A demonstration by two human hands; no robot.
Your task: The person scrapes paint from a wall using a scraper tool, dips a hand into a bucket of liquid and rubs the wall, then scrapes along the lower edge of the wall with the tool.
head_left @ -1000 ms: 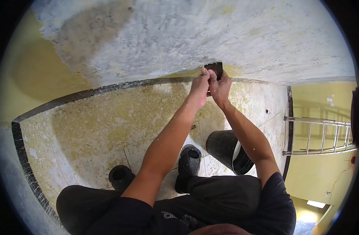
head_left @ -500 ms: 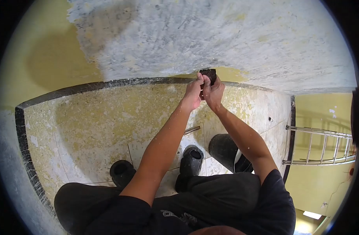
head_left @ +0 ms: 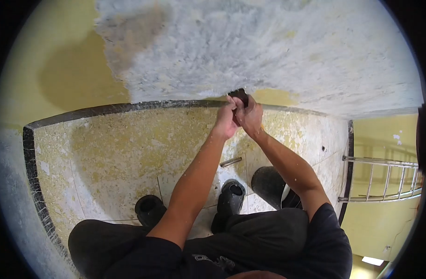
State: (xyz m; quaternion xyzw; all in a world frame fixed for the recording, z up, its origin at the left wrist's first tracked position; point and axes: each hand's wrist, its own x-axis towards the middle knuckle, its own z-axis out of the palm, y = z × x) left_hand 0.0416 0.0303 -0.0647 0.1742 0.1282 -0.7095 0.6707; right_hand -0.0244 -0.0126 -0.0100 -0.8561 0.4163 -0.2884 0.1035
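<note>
Evidently, both hands work as one on a dark flat blade (head_left: 239, 94). Its edge meets the wall (head_left: 268, 51) low down, just above the dark skirting (head_left: 101, 110), beside a remaining patch of yellow paint (head_left: 275, 96). The left hand (head_left: 226, 121) and right hand (head_left: 251, 117) are closed around its near end, fingers gripping from either side with thumbs close together; this presumably steadies the edge and shares the pressure. How the lower fingers wrap cannot be confirmed, being hidden and slightly blurred.

Both arms reach out over bent knees, a posture that appears suited to low work. Flakes cover the floor (head_left: 124, 149). A dark bucket (head_left: 268, 182) sits by the right boot (head_left: 232, 191), within reach; a slim bar (head_left: 230, 162) lies loose between boot and skirting.
</note>
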